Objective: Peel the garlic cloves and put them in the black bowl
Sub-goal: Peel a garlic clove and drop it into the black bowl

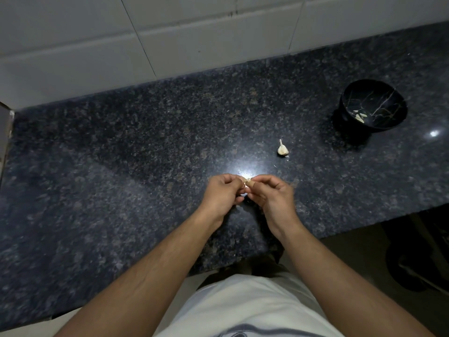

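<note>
— Where are we in the job?

— We are mid-peel, as we judge it; our left hand (222, 193) and right hand (269, 193) meet over the dark speckled surface (121, 166), and both sets of fingers are curled in, pinching one garlic clove (248, 183) between them — only a pale sliver of it shows past the fingertips, so we cannot tell how much skin is left on it.

— And the rest of the garlic?

— The remaining garlic bulb (282, 149) sits on the surface beyond our hands, apart from them; a few skin flakes lie beside it; the black bowl (374, 105) stands well off to the right, near the far edge, with a few peeled cloves (360, 116) already inside.

— So what does the next move call for?

— We think the skin must come fully away first — a nail under the loose edge, a small pull; then our right hand has a long reach over to the bowl.
</note>
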